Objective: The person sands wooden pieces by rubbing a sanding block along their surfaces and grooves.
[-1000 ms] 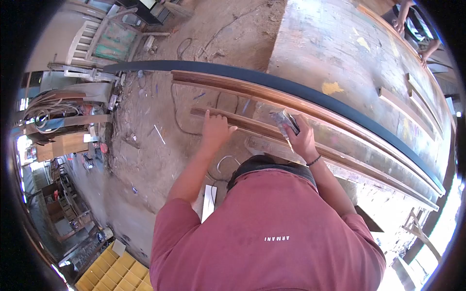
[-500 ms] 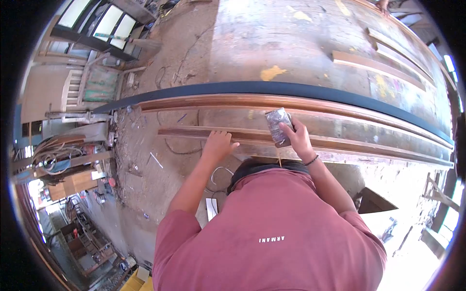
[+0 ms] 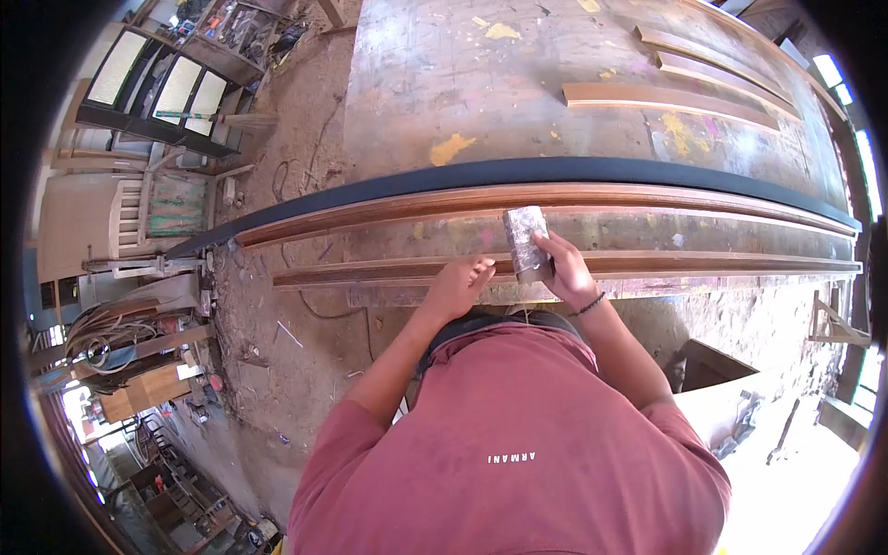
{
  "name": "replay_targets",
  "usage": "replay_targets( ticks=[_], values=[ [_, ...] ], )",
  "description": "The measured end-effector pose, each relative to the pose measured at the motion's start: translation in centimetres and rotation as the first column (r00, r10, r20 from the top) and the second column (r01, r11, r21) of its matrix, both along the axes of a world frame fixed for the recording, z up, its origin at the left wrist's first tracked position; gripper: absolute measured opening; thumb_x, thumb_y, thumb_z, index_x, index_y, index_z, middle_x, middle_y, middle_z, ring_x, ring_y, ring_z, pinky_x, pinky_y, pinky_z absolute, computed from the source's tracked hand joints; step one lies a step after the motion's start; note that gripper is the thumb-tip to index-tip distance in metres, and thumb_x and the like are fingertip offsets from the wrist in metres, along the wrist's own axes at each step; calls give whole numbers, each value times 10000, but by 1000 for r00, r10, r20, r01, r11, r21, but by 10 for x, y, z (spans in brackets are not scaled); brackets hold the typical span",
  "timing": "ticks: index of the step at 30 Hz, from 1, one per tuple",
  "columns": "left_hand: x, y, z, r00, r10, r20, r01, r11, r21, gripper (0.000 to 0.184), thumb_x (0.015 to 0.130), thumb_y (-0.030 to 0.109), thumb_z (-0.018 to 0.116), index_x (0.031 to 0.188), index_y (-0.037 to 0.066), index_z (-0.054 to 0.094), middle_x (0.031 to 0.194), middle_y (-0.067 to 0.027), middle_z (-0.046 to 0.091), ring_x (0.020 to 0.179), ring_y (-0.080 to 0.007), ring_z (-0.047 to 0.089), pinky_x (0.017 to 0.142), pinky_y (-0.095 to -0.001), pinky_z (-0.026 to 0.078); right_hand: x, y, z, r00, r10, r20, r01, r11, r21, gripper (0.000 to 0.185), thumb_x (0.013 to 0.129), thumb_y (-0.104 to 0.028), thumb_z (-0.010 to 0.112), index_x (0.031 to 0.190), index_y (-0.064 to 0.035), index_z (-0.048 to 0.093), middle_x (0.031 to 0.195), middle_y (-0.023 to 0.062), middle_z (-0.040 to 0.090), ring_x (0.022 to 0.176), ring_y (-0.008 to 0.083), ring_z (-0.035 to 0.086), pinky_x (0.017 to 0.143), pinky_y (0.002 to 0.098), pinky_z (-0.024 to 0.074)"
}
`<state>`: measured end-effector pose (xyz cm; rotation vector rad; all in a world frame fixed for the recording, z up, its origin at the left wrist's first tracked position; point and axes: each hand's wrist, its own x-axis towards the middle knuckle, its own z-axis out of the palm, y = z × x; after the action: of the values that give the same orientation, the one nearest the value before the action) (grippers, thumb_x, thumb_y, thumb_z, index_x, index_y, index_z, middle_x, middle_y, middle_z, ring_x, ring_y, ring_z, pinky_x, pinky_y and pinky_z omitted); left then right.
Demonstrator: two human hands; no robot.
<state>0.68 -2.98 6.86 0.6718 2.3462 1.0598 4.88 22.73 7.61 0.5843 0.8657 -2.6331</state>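
One small block [image 3: 524, 231], probably light and stiff, sits in the right hand [image 3: 566, 270] over the wooden strip [image 3: 684, 265] along the worktop [image 3: 407, 83]; its long sides offer the surest grip. The left hand [image 3: 458, 287] curls loosely, any hold unclear.

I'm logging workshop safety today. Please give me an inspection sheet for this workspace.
Surface: stained table, yellow patches.
Job's things: block at near strip, contact unclear; far strip beside dark board.
Clutter: three short strips on the table; white stick on the floor.
Grips: right grip holds the block; left grip curled at near strip, touch unclear.
Cables: dark cord on the floor.
Surroundings: coils, slatted frame and dark-framed panels at the picture's left.
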Motion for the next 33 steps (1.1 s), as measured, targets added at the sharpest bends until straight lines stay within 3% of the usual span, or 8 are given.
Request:
replay_targets(
  ticks=[4,19,22,24,26,27,29,33],
  values=[
    [3,19,22,679,195,708,-512,817,266,427,1154,397,635,1051,-9,715,972,-87,759,847,-156,749,770,-325,618,-3,-16,14,998,-24,-52,26,999,32,415,1160,-192,576,1501,39,536,1328,135,719,1164,215,729,1026,426,601],
    [0,-188,43,834,111,540,-245,952,183,232,1101,193,719,954,19,764,856,-20,739,753,-126,671,703,-316,556,-100,-155,4,987,-162,23,158,978,137,320,1148,-211,609,1398,-14,634,1291,90,749,1148,225,746,1012,426,623],
    [18,-329,14,641,461,613,-635,767,88,233,1128,231,660,1061,44,780,925,-40,785,829,-142,739,733,-320,589,-134,-183,9,983,-185,0,184,980,82,302,1144,-218,625,1363,-13,658,1260,91,765,1162,224,747,1025,416,625],
    [41,-442,-41,364,800,477,-929,348,126,457,1105,467,683,1231,36,767,1096,-79,818,952,-176,774,810,-357,630,-150,-203,10,986,-165,-32,166,986,36,298,1139,-214,640,1367,-22,655,1271,89,762,1171,230,745,1049,416,615],
    [69,-508,-63,306,872,-382,-951,261,-165,549,1085,543,686,1283,36,757,1153,-89,817,1004,-213,780,876,-358,623,-157,-234,13,994,-96,-47,98,994,46,321,1149,-208,616,1417,-31,630,1313,92,743,1205,236,729,1078,425,596],
    [72,-516,-58,293,878,-379,-954,245,-171,549,1085,543,686,1283,36,757,1153,-89,817,1004,-213,780,876,-358,623,-159,-250,14,997,-41,-66,44,998,54,348,1159,-202,593,1467,-41,604,1356,95,723,1238,243,713,1107,434,576],
    [54,-516,-34,294,938,-182,-940,250,-230,525,1115,505,653,1326,34,748,1177,-100,817,1011,-229,777,919,-362,611,-161,-289,20,999,10,-45,-7,997,73,357,1158,-206,595,1473,-38,597,1371,95,716,1241,247,711,1108,446,577],
    [3,-424,26,657,608,446,-737,644,207,464,1193,419,523,1336,40,750,1176,-92,817,971,-203,771,870,-340,606,-150,-357,20,988,141,68,-145,988,57,378,1156,-225,602,1486,-42,582,1403,95,696,1247,263,707,1102,482,585]
  ],
)
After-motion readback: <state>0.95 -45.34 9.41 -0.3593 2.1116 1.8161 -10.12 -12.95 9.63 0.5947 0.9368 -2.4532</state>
